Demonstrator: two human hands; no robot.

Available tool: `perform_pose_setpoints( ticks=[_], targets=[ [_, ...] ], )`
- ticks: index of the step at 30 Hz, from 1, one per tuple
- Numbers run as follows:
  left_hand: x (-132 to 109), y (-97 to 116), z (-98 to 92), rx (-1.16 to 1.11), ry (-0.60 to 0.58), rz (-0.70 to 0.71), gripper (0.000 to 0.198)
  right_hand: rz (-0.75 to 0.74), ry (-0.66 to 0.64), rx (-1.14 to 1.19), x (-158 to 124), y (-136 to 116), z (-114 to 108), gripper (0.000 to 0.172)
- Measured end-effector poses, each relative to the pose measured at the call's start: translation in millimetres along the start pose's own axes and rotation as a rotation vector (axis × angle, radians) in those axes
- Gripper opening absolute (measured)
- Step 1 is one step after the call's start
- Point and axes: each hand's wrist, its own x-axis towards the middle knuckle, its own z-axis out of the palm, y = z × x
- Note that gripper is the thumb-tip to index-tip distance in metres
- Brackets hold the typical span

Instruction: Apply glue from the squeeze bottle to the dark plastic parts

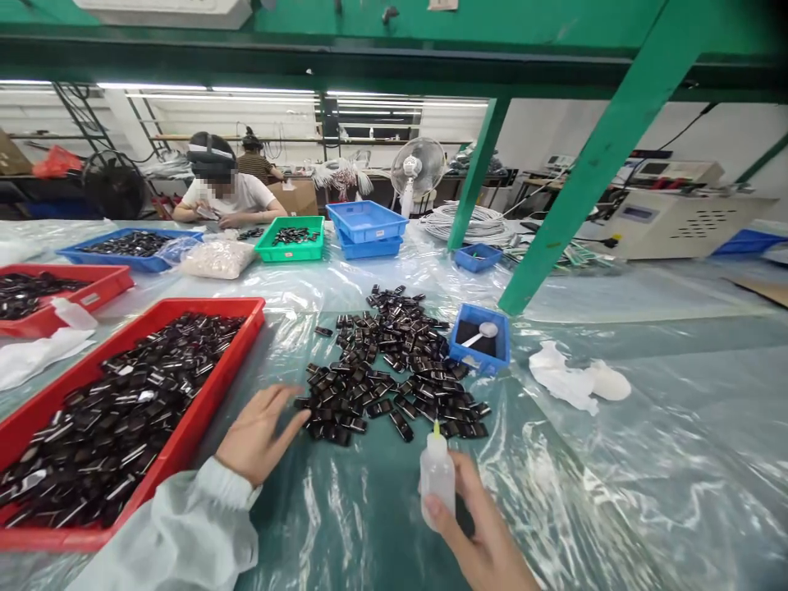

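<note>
In my right hand (477, 521) is a small translucent squeeze bottle (438, 480) with a yellow-green needle tip, held upright with the tip pointing away from me. My left hand (262, 431) is at the left edge of a heap of small black plastic parts (385, 369), thumb and fingers apart. Its fingertips are close to the nearest parts; whether they touch cannot be made out. Left of that hand stands a long red tray (213, 386) full of similar black pieces. A blue bin (482, 365) with black contents and a white spoon (483, 332) adjoins the heap's right side.
Crumpled white tissue (566, 377) lies right of the blue bin. A green slanted post (554, 213) rises from the plastic-covered table. Further back are a green tray (317, 238), stacked blue trays (369, 222) and a bag of pale pieces (218, 258). A co-worker (231, 193) sits across.
</note>
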Motion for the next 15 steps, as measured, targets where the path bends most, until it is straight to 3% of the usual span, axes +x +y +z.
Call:
perform_pose_setpoints(
  ticks=[3,6,9,13,15],
  targets=[
    [-17,1,8.4,0.007,-0.008,0.012,0.033,-0.124,-0.142,-0.034,19,-13,0,0.027],
    [-19,7,22.8,0.021,0.013,0.017,0.03,-0.231,-0.261,-0.061,48,-28,8,0.021],
    [-12,13,32.7,0.028,0.042,0.021,0.028,-0.296,-0.255,-0.075,72,-35,19,0.021],
    [-8,20,38.4,0.008,0.082,0.034,0.03,-0.325,-0.202,-0.052,74,-40,30,0.024],
    [-8,22,40.3,-0.025,0.078,0.053,0.028,-0.33,-0.273,-0.005,65,-43,34,0.023]
  ],
)
